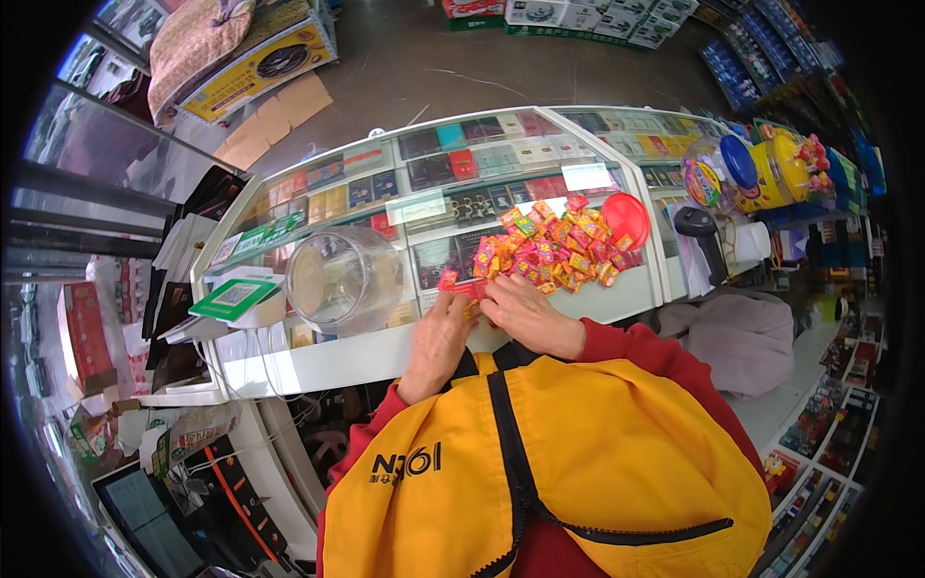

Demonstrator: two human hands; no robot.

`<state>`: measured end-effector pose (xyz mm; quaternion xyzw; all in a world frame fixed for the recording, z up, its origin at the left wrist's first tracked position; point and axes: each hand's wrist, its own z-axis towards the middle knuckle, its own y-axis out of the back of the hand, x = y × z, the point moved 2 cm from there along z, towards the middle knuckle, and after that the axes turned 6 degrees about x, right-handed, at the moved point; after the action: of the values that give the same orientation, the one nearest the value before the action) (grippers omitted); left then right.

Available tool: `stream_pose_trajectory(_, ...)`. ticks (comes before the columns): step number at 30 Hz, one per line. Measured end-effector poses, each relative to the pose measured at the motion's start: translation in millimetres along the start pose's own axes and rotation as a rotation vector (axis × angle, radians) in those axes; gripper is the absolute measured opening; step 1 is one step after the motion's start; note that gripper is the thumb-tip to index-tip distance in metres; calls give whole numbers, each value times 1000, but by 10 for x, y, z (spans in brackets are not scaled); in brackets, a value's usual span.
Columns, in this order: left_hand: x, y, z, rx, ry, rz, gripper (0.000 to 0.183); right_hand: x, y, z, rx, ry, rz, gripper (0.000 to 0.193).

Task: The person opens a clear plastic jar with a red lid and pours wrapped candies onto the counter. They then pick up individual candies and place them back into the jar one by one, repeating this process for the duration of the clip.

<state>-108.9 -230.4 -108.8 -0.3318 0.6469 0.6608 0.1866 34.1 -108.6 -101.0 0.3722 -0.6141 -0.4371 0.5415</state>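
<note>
Vest [626, 443], yellow, black-zipped: filling the near edge, worn over red sleeves [679, 364].

Monitor [149, 520], dark: standing at near left.

Worktop [332, 362], glass with white framing: running left to right beyond the vest, packs [462, 164] of several colours showing beneath the glass.

Left hand [438, 335]: resting at the near side, fingers curling beside a small yellow piece; whether they are pinching it, one cannot tell.

Right hand [525, 313]: lying back upward just right of the left, fingers bending together at the near left fringe of the sweets; any pinch is staying hidden under the fingers.

Wrapped sweets [559, 246], orange, pink, red and yellow: lying heaped on the worktop just beyond the right hand, one red piece sitting apart at left.

Clear jar [352, 279]: standing or lying, unclear which, left of the hands.

Green code sign [234, 299]: leaning left of the jar.

Red lid [625, 221], round: lying at the heap's far right.

Scanner [701, 241], black: sitting farther right.

Yellow tub [776, 171]: occupying the far right.

Cartons [597, 17], white and green: standing on the floor at the far side.
</note>
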Motion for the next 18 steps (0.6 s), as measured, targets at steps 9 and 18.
stream_pose_trajectory(9,-113,1185,-632,-723,120,132,42,71,1013,346,-153,-121,848,23)
stream_pose_trajectory(18,34,1452,-448,-399,72,224,22,714,1043,1712,-245,236,-55,20)
